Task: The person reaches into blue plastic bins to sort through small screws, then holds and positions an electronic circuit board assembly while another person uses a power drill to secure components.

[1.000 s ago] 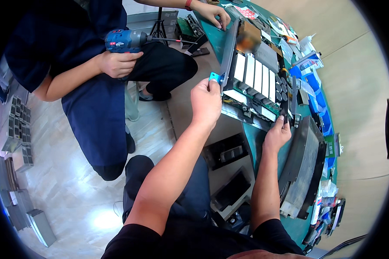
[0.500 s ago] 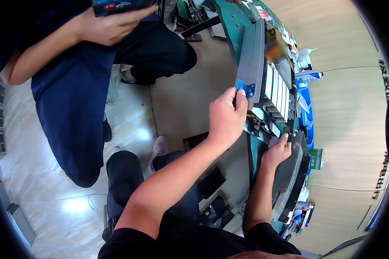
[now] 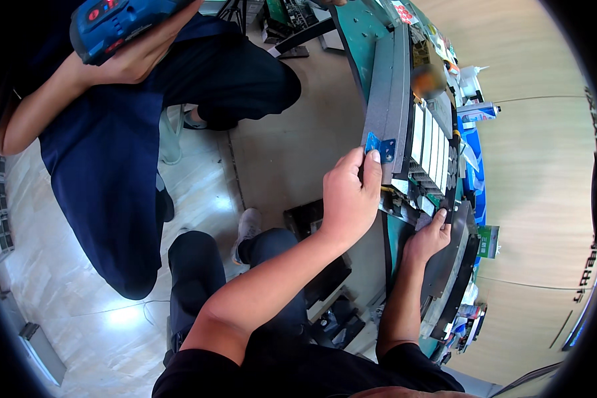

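Observation:
In the head view, my left hand (image 3: 350, 199) is closed on a small blue bracket (image 3: 380, 147) at the near end of a long grey metal case (image 3: 386, 93). Its thumb presses on the bracket's face. The case stands tilted on the bench, with an open side showing finned heat sinks (image 3: 428, 147) with white tops and loose wiring. My right hand (image 3: 428, 239) grips the lower right corner of this case, thumb on top. Its other fingers are mostly hidden underneath.
At upper left another person's hand (image 3: 129, 63) holds a blue power tool (image 3: 119, 26). The green bench mat (image 3: 393, 242) runs beneath the case. A dark flat panel (image 3: 441, 272) lies nearby. Bottles, a spray can (image 3: 479, 111) and blue bins (image 3: 472, 159) line the wall side.
The other person's power tool has moved left and further into view. The case and both my hands sit slightly lower in the picture, with the grip of each hand kept.

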`<state>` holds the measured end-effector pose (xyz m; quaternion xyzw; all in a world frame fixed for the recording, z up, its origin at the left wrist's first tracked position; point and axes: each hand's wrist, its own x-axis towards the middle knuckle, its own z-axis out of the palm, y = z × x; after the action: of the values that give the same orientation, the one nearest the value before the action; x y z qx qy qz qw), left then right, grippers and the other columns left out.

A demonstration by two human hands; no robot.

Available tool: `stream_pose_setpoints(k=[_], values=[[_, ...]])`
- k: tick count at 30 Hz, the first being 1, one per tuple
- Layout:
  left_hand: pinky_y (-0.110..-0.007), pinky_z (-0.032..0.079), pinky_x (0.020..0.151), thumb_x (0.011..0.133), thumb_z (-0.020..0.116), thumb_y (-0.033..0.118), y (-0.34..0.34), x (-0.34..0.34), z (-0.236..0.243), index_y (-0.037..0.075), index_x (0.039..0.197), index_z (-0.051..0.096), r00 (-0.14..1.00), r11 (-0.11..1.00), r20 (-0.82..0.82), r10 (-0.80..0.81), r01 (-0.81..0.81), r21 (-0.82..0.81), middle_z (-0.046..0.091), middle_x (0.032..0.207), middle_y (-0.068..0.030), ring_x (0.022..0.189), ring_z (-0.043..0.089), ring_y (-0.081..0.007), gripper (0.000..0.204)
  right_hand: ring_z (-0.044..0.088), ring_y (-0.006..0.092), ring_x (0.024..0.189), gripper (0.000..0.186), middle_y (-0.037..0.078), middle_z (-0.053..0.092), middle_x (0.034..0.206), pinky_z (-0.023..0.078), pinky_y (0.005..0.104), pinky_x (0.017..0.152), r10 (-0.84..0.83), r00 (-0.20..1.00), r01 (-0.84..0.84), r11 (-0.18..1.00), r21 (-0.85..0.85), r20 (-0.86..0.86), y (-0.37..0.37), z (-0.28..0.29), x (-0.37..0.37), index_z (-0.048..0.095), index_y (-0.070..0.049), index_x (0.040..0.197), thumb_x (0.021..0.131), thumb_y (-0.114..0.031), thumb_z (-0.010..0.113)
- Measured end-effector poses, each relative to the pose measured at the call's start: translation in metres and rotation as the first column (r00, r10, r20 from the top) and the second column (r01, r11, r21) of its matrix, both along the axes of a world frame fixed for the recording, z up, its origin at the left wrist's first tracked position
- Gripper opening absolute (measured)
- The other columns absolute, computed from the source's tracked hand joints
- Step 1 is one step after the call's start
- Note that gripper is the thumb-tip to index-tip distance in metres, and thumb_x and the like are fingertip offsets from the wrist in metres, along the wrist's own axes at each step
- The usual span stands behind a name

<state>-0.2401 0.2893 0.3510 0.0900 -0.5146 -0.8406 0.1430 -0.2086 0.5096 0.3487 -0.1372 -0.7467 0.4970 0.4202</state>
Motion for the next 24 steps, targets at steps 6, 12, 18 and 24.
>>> stream_pose_setpoints(k=[6,12,18,24], values=[[-0.038,0.045,0.06,0.102,0.054,0.021,-0.001,0.003,0.002,-0.003,0.089,0.059,0.999,0.999,0.013,-0.034,0.034,0.022,0.058,0.071,-0.0205,0.059,0.052,-0.0311,0.027,0.053,0.0063,0.075,0.02,0.001,0.063,0.087,0.042,0.0231,0.064,0.024,0.999,-0.024,1.0,0.006,0.034,0.008,-0.002,0.006,0.064,0.003,0.101,0.102,-0.015,0.057],[-0.027,0.045,0.067,0.106,0.049,0.025,-0.001,0.005,0.003,-0.002,0.097,0.067,0.992,0.994,0.056,-0.112,0.113,-0.003,0.064,0.076,-0.0017,0.071,0.053,-0.0069,0.034,0.054,0.0059,0.075,0.019,0.001,0.064,0.088,0.042,0.0227,0.066,0.031,0.999,-0.031,0.999,-0.009,0.012,-0.001,0.002,0.004,0.066,0.002,0.102,0.102,-0.015,0.058],[-0.024,0.045,0.075,0.107,0.047,0.02,0.004,0.003,0.002,-0.003,0.102,0.065,0.987,0.982,0.071,-0.144,0.134,0.13,0.064,0.089,-0.0008,0.081,0.054,-0.0052,0.03,0.046,0.002,0.069,0.02,-0.004,0.061,0.082,0.034,0.0213,0.058,0.026,0.999,-0.027,0.997,-0.069,-0.022,-0.002,0.003,0.0,0.067,0.003,0.102,0.102,-0.015,0.058],[-0.026,0.045,0.075,0.106,0.045,0.017,0.009,0.001,0.01,-0.001,0.098,0.064,0.993,0.977,0.043,-0.107,0.097,0.19,0.065,0.093,-0.0037,0.081,0.054,-0.008,0.028,0.04,0.0008,0.065,0.023,-0.008,0.054,0.077,0.029,0.0215,0.054,0.027,0.998,-0.03,0.998,-0.056,-0.056,0.001,0.002,-0.001,0.069,0.004,0.106,0.101,-0.016,0.058]])
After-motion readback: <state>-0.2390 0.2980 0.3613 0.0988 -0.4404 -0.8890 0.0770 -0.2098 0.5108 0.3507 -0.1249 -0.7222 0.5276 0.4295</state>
